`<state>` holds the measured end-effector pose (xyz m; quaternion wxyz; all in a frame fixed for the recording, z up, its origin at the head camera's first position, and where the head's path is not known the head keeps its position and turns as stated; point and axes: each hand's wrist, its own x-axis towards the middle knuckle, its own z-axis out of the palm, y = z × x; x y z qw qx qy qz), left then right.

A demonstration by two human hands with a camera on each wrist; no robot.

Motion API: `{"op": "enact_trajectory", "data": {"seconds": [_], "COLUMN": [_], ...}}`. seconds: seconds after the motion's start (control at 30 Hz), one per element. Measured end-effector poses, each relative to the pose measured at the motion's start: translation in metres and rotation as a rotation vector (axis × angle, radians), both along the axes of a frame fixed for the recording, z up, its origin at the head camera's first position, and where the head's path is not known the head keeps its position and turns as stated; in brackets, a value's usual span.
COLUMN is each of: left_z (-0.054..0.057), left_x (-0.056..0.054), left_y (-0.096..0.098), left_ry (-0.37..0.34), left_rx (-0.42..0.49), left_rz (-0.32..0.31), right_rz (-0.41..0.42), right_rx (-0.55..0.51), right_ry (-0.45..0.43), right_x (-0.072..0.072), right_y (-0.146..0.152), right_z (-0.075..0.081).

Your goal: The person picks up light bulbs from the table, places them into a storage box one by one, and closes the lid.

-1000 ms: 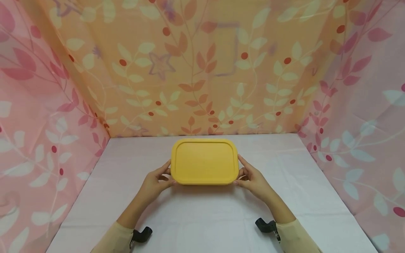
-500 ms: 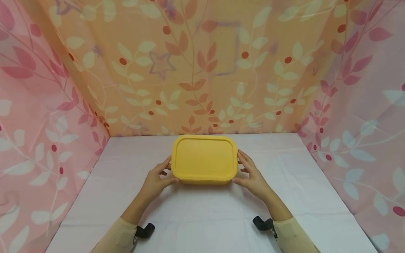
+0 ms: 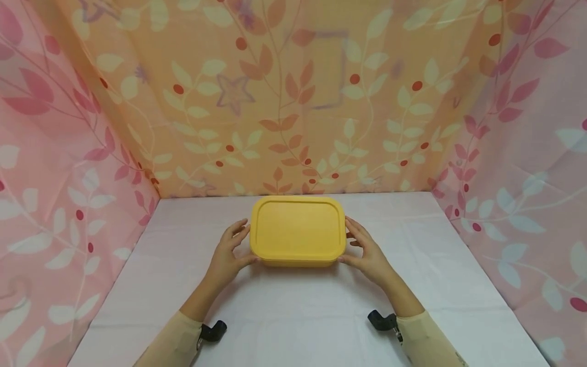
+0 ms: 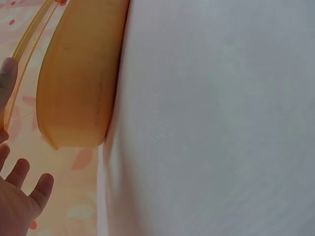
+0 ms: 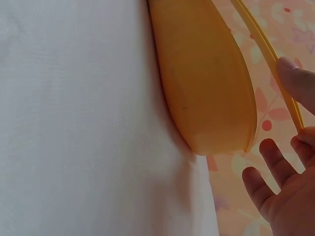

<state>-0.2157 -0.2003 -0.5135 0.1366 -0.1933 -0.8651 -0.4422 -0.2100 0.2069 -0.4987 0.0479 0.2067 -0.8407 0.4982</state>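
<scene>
A yellow rectangular lid (image 3: pixel 298 229) covers most of a yellow plastic box (image 3: pixel 298 264) in the head view. Seen from both wrists, a gap separates the lid's edge (image 4: pixel 30 37) from the box (image 4: pixel 81 73), which stands on the white surface. My left hand (image 3: pixel 223 257) holds the lid's left end, thumb at the near corner and a finger farther back. At the opposite end, my right hand (image 3: pixel 372 257) holds the lid likewise, with its thumb (image 5: pixel 295 81) against the rim. The other fingers of both hands are spread apart from the box. The box's inside is hidden.
A white cloth-covered table (image 3: pixel 298 316) lies beneath. Orange patterned cloth (image 3: pixel 293 102) hangs behind it, with pink patterned cloth (image 3: pixel 55 204) on the left and more pink cloth (image 3: pixel 527 178) on the right. Black wrist devices (image 3: pixel 213 332) sit at both sleeves.
The lid has shifted slightly away from the person, and more of the box's near side shows under it. My left hand's upper fingers have moved farther forward and spread; both hands keep hold.
</scene>
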Motion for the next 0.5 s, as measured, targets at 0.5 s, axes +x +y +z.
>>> {"op": "enact_trajectory", "data": {"seconds": [0.5], "left_z": [0.001], "left_x": [-0.016], "left_y": [-0.001], "left_ry": [-0.031], "left_rx": [-0.081], "left_rz": [-0.019], "right_rz": [-0.048], "right_rx": [0.163], "right_ry": [-0.028], "right_x": [-0.010], "right_y": [0.003], "right_z": [-0.003]}}
